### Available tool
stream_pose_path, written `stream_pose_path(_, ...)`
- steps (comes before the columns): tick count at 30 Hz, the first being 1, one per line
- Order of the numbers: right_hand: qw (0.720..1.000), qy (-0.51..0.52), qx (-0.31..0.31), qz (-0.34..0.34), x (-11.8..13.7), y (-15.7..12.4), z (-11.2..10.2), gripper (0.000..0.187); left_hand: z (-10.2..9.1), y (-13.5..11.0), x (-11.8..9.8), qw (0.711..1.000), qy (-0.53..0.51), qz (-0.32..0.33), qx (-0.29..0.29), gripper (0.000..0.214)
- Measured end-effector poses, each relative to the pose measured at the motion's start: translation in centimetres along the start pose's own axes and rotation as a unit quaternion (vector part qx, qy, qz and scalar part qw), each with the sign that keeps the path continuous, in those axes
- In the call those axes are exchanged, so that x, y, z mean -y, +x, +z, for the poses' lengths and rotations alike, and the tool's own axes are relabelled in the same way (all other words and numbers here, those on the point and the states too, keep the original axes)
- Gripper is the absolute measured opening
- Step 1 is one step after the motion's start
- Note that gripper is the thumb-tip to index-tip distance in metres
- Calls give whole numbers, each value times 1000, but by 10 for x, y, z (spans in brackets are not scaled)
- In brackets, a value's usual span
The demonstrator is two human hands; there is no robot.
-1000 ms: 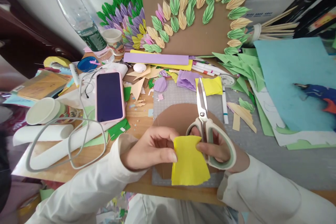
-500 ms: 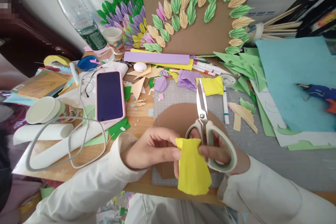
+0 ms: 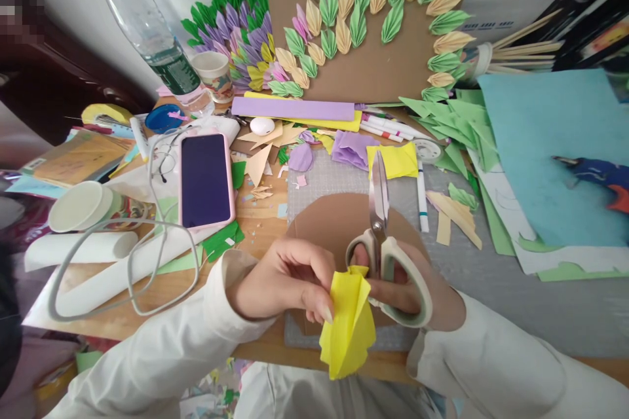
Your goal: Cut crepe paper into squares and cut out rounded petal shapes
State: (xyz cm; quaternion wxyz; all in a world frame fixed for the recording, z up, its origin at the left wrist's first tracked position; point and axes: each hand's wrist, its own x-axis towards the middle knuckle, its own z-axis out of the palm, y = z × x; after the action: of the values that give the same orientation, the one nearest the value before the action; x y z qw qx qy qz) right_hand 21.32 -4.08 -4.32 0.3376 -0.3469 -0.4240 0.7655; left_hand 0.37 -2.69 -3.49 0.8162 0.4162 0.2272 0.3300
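The left hand (image 3: 289, 278) pinches the top of a small yellow paper (image 3: 346, 327) between thumb and fingertips. The right hand (image 3: 417, 288) nips the other side of that top edge while its fingers sit closed through the handles of the scissors (image 3: 381, 222). The blades are shut and point away over the brown cardboard disc (image 3: 329, 219) on the grey cutting mat (image 3: 324, 177). The paper hangs in the air just above the near edge of the counter (image 3: 255, 222), in front of the person's chest. It is gathered into several folds that fan out below, and its lower edge looks ragged rather than trimmed. Judged against the neat pointed paper leaves (image 3: 388, 6) stuck in an arc on the cardboard board (image 3: 373, 65) at the back, this piece seems only partly shaped: pleated, but not pressed flat or cut to a point. The arc runs from the lower left over the top to the right side, and the middle of the board is bare. Another yellow piece (image 3: 396, 160), crumpled purple paper (image 3: 351, 144) and loose green cut pieces (image 3: 457, 121) lie unfolded beyond the mat, so a fair amount of material looks unworked. A glue gun (image 3: 599, 177) rests on the blue sheet (image 3: 540, 144) to the right, well apart from both hands.
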Motion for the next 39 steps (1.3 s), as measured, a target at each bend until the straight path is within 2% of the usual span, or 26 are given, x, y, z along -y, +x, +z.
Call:
stream_pose_path(3,1000,4,1,2,1,0,1,30,-3,-1,5,1000,-11,20,15,33)
stream_pose_path(8,1000,20,13,-8,-2,1,1,32,-3,0,5,1000,-14,6,25,42)
stream_pose_path(12,999,32,5,-21,-10,-2,-3,27,-2,-2,-3,999,-3,-33,37,32)
stream_pose_path(14,999,35,-3,-27,-11,-3,-7,23,-1,-2,-7,999,-3,-35,18,26)
stream_pose_path(16,999,25,-13,-38,-9,-3,-10,20,1,0,-9,1000,1,-10,-13,21)
stream_pose_path(19,998,-39,-30,-47,1,-2,-12,17,3,4,-11,998,0,16,-55,20)
stream_pose_path(21,994,-95,-43,-36,8,-1,-12,18,4,7,-13,997,-10,-11,-74,34)
stream_pose_path(23,990,-133,-50,-22,13,0,-12,19,4,8,-15,995,12,-69,-76,44)
stream_pose_path(27,988,-150,-36,-6,14,0,-9,20,2,4,-18,978,67,-196,-29,27)
stream_pose_path(31,992,-114,-48,9,10,-1,-7,20,3,2,-20,975,38,-219,4,26)
stream_pose_path(34,990,-98,-99,-9,8,0,-9,21,5,2,-20,983,52,-173,-22,25)
stream_pose_path(36,987,-66,-139,-38,6,2,-13,23,5,2,-19,989,73,-74,-100,24)
stream_pose_path(39,983,-17,-165,-77,1,6,-16,30,7,1,-15,967,125,74,-207,24)
